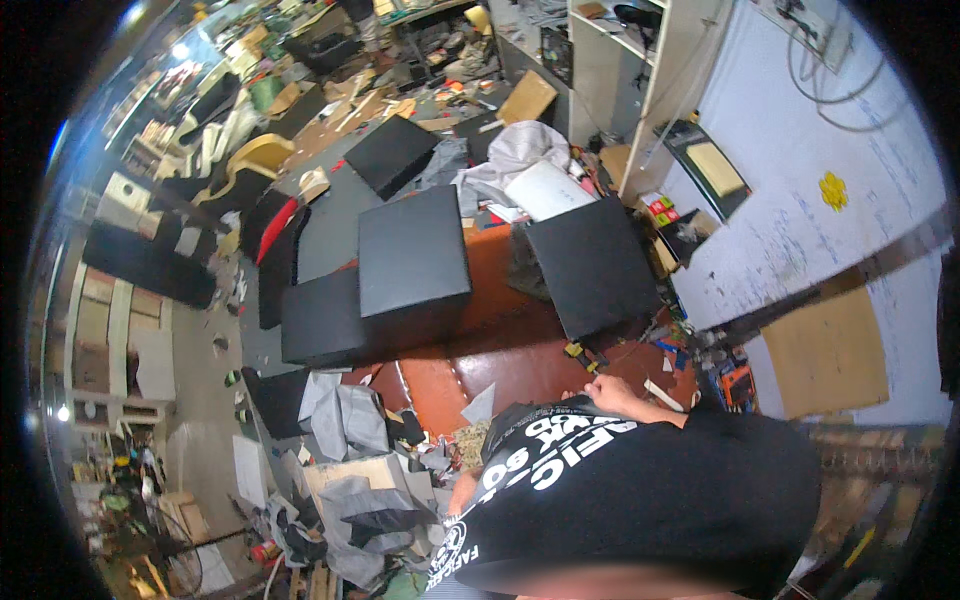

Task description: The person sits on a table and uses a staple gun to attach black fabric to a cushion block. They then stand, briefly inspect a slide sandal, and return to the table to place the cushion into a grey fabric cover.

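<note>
My right hand (612, 394) is at the front of my black T-shirt, beside the near edge of a reddish-brown padded surface (500, 365). Its fingers look bent inward, and whatever they hold is hidden. Only a bit of my left forearm (462, 494) shows beside the shirt; the hand itself is out of sight. Just beyond my right hand lies a small yellow-and-black tool (580, 356). Farther off stand black covered blocks: a block with a smooth top (415, 250), a lower block (322, 315) against its left side, and a tilted block (592, 262) to the right.
Another black block (392, 155) lies farther back. Grey fabric (345, 415) and scraps are heaped at the lower left. A pale cloth (520, 155) and a white sheet (548, 190) lie behind the blocks. A marked white wall (800, 220) and shelving (610, 80) bound the right.
</note>
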A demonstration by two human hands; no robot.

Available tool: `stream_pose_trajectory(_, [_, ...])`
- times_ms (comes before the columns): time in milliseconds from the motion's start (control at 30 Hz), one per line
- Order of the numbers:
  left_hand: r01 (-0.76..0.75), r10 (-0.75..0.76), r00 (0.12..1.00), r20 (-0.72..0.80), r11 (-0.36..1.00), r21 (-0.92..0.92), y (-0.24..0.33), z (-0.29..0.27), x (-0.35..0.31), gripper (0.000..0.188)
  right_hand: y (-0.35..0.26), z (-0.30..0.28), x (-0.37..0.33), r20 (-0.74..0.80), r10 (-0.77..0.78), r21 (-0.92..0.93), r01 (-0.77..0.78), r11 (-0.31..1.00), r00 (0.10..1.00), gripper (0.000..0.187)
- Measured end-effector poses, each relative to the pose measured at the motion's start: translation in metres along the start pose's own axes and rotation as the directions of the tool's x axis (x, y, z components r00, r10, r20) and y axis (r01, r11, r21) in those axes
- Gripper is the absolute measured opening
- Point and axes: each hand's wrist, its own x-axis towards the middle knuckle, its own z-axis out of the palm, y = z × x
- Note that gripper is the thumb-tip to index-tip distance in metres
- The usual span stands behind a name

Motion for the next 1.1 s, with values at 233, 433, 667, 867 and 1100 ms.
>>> stream_pose_trajectory(233, [0.11,-0.111,0.989,-0.097,0.994,-0.021,0.0,0.004,-0.051,0.048,0.005,0.007,0.024,0.315,-0.169,0.012,0.174,0.985,0.934,0.037])
stream_pose_trajectory(433, [0.19,-0.202,0.965,-0.169,0.978,-0.087,-0.009,0.025,-0.098,0.049,0.025,0.022,0.033,0.291,-0.224,0.121,0.197,0.973,0.93,0.035])
stream_pose_trajectory(667, [0.189,-0.218,0.934,-0.282,0.974,-0.127,0.026,0.073,-0.141,0.049,0.05,0.038,0.042,0.312,-0.38,0.246,0.312,0.917,0.871,0.035])
stream_pose_trajectory(867, [0.082,-0.146,0.847,-0.512,0.986,-0.145,0.075,0.099,-0.185,0.046,0.098,0.064,0.075,0.428,-0.305,0.361,0.149,0.921,0.851,0.034])
stream_pose_trajectory(1100, [0.077,-0.199,0.771,-0.605,0.972,-0.221,0.088,0.106,-0.197,0.048,0.109,0.076,0.129,0.512,-0.26,0.163,0.204,0.965,0.819,0.044])
